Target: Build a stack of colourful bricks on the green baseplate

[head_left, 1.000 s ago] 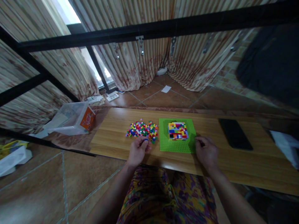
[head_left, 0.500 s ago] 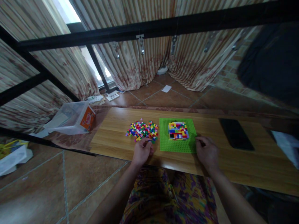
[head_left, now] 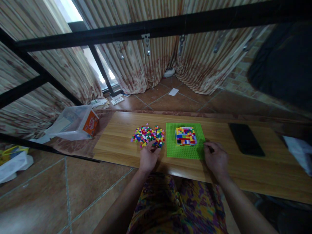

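A loose pile of small multicoloured building bricks (head_left: 146, 134) lies on the wooden board. At its near edge is my left hand (head_left: 148, 156), thumb and forefinger apart, with no brick visible between them. To the right of the pile is a square green baseplate (head_left: 172, 151). A low block built of bricks in many colours (head_left: 186, 135) stands on the plate, with a dark square at its near left corner. My right hand (head_left: 215, 157) pinches the plate's right edge; its fingertips are partly hidden.
The wooden board (head_left: 109, 143) runs across in front of my lap. A dark flat phone-like slab (head_left: 246, 139) lies to the right, with white paper (head_left: 298, 151) beyond it. Left on the floor stands a clear plastic box (head_left: 73, 125). A black metal bar (head_left: 165, 26) crosses above.
My left thumb and forefinger have spread apart from a pinch at the pile's near edge. My right hand stays at the baseplate's edge.
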The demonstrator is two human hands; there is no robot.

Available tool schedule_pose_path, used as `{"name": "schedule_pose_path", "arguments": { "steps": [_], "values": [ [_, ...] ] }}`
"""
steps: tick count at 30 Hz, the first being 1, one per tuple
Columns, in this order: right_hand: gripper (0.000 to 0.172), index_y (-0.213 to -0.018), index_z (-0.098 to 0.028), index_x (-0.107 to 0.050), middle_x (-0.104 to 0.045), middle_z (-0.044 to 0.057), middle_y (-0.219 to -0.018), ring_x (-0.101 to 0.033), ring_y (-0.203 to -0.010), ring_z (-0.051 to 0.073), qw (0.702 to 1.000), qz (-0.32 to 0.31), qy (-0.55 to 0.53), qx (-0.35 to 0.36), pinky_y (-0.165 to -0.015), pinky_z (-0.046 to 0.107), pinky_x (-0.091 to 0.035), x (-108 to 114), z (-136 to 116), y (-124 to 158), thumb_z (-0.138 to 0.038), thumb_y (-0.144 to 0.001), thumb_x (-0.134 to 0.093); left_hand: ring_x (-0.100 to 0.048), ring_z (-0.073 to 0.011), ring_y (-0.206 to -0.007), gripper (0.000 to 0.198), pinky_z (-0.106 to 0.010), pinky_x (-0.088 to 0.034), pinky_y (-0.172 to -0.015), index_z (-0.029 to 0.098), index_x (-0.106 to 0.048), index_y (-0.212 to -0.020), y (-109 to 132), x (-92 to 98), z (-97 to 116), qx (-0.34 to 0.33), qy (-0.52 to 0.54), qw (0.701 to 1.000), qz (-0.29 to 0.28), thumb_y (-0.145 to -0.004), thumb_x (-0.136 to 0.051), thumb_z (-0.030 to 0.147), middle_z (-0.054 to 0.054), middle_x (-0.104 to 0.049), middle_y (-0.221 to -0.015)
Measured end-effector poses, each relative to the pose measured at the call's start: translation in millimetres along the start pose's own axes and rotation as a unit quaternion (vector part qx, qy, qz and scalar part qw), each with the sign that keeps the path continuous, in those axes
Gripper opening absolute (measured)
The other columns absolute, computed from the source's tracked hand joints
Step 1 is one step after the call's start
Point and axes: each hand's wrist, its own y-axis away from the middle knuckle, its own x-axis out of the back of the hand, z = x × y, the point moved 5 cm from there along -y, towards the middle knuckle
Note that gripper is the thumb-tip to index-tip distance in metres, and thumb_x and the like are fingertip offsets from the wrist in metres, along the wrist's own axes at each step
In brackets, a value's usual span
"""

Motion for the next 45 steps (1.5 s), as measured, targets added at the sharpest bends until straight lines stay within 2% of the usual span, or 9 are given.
{"name": "schedule_pose_path", "arguments": {
  "steps": [10,14,18,20,25,30,35,40,45],
  "values": [
    [0.025,-0.084,-0.018,-0.067,-0.068,0.009,-0.087,-0.063,-0.081,0.022,1.0,-0.002,-0.001,-0.003,-0.074,0.034,-0.048,0.0,-0.3,-0.4,-0.034,-0.085,-0.047,-0.061,-0.0112,-0.06,0.036,-0.022,-0.051,-0.057,0.019,-0.066,-0.113,4.5,7.0,-0.3,-0.041,0.0,0.999,-0.008,-0.077,-0.061,0.022,-0.001,-0.069,-0.077],
    [0.025,-0.083,-0.019,-0.067,-0.067,0.009,-0.087,-0.062,-0.081,0.022,1.0,0.0,0.001,0.001,-0.074,0.034,-0.048,0.5,-0.6,-0.2,-0.034,-0.085,-0.047,-0.062,-0.0132,-0.066,0.034,-0.024,-0.051,-0.06,0.018,-0.067,-0.11,1.5,33.9,1.7,-0.062,-0.023,0.996,0.055,-0.079,-0.06,0.027,-0.003,-0.07,-0.085],
    [0.026,-0.084,-0.019,-0.067,-0.067,0.009,-0.086,-0.062,-0.081,0.022,1.0,0.0,0.006,0.003,-0.074,0.034,-0.048,-0.1,1.2,0.3,-0.035,-0.085,-0.047,-0.061,-0.0152,-0.07,0.03,-0.028,-0.049,-0.069,0.018,-0.069,-0.105,-9.6,72.0,11.4,-0.09,-0.147,0.972,0.161,-0.08,-0.06,0.03,-0.006,-0.068,-0.09],
    [0.026,-0.084,-0.019,-0.067,-0.067,0.009,-0.087,-0.062,-0.081,0.023,1.0,-0.001,0.01,0.002,-0.073,0.035,-0.048,-0.5,2.2,0.5,-0.036,-0.085,-0.047,-0.061,-0.016,-0.072,0.028,-0.029,-0.049,-0.071,0.019,-0.07,-0.104,-16.2,81.7,16.8,-0.098,-0.226,0.954,0.171,-0.08,-0.06,0.03,-0.006,-0.066,-0.092],
    [0.027,-0.084,-0.019,-0.068,-0.068,0.01,-0.088,-0.062,-0.08,0.022,1.0,0.0,0.011,0.003,-0.074,0.035,-0.048,-0.4,2.1,0.7,-0.036,-0.085,-0.047,-0.062,-0.0203,-0.084,0.028,-0.031,-0.047,-0.077,0.022,-0.069,-0.107,-27.4,78.2,25.1,-0.111,-0.39,0.904,0.138,-0.083,-0.058,0.029,-0.009,-0.064,-0.103],
    [0.028,-0.083,-0.018,-0.067,-0.067,0.01,-0.088,-0.062,-0.082,0.023,1.0,0.001,0.015,0.009,-0.075,0.035,-0.048,-0.4,1.7,0.2,-0.036,-0.085,-0.046,-0.062,-0.0227,-0.091,0.026,-0.032,-0.046,-0.078,0.022,-0.068,-0.105,-32.3,69.2,27.1,-0.126,-0.434,0.884,0.122,-0.087,-0.051,0.029,-0.011,-0.064,-0.108],
    [0.028,-0.084,-0.019,-0.067,-0.067,0.009,-0.087,-0.062,-0.081,0.023,1.0,-0.004,0.013,0.008,-0.073,0.035,-0.048,-0.9,2.7,0.5,-0.036,-0.086,-0.045,-0.062,-0.0219,-0.093,0.019,-0.031,-0.047,-0.08,0.021,-0.065,-0.099,-28.3,70.5,29.6,-0.145,-0.388,0.9,0.134,-0.086,-0.052,0.025,-0.009,-0.065,-0.102],
    [0.027,-0.084,-0.019,-0.068,-0.067,0.01,-0.089,-0.062,-0.083,0.023,1.0,-0.002,0.005,0.0,-0.075,0.035,-0.048,0.0,1.7,0.7,-0.036,-0.085,-0.047,-0.061,-0.017,-0.076,0.019,-0.029,-0.048,-0.073,0.019,-0.062,-0.095,-19.2,74.0,23.2,-0.12,-0.197,0.961,0.153,-0.08,-0.06,0.03,-0.003,-0.065,-0.084],
    [0.026,-0.085,-0.018,-0.068,-0.067,0.01,-0.088,-0.062,-0.08,0.022,1.0,-0.003,0.008,0.001,-0.073,0.034,-0.047,0.4,0.1,0.6,-0.034,-0.085,-0.047,-0.057,-0.0121,-0.064,0.026,-0.024,-0.047,-0.061,0.016,-0.064,-0.085,-8.9,62.1,3.9,-0.036,0.029,0.996,0.076,-0.066,-0.07,0.033,0.0,-0.063,-0.073]
  ]
}}
